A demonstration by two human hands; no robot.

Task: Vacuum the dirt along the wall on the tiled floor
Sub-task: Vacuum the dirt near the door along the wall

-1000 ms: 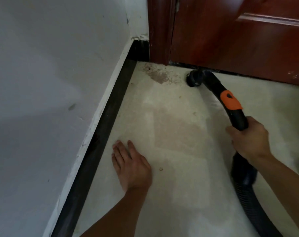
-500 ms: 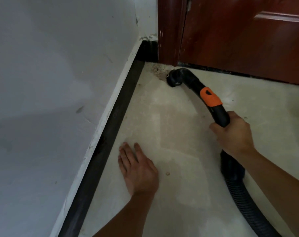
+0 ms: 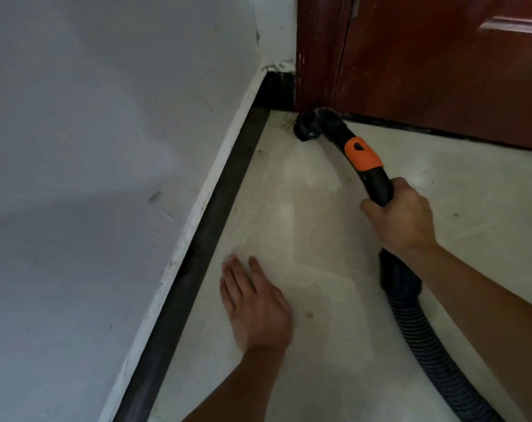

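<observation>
**Tiled corner by the door: nozzle at the dirt, right hand on the tube**

Pale tiled floor (image 3: 319, 239) fills the lower and right of the view. White wall (image 3: 106, 147) takes the 9 o'clock side. A dark skirting strip (image 3: 216, 214) at its foot runs up to the corner at 12 o'clock. Red-brown wooden door (image 3: 441, 71) and door frame (image 3: 316, 56) close the far side from 12 to 2 o'clock, with a black threshold strip (image 3: 411, 127) beneath the door.

Vacuum nozzle (image 3: 307, 129): mouth down on the tile at 12 o'clock in the view, tucked against the foot of the door frame.

Dirt (image 3: 284, 121): thin brownish speckle on the tile at the nozzle's 9 o'clock, between nozzle and skirting, right in the corner. The patch is small and dim, so I cannot tell whether the nozzle mouth covers any of it.

Handle tube (image 3: 377, 184): black and curved, running from the nozzle toward 4 o'clock, with an orange collar (image 3: 362, 155) around it partway along.

Right hand (image 3: 402, 217): fingers wrapped round the handle tube below the collar, apart from it, back of the hand up. Ribbed hose (image 3: 426, 345) comes out beneath the wrist and leaves the view at 5 o'clock.

Left hand (image 3: 255, 303): flat on the tile, palm down, fingers straight and pointing to 12 o'clock, holding nothing. It sits at 7 o'clock in the view, near the skirting. Small tan crumb (image 3: 309, 314) lies on the tile at this hand's 3 o'clock, near but not touching.
</observation>
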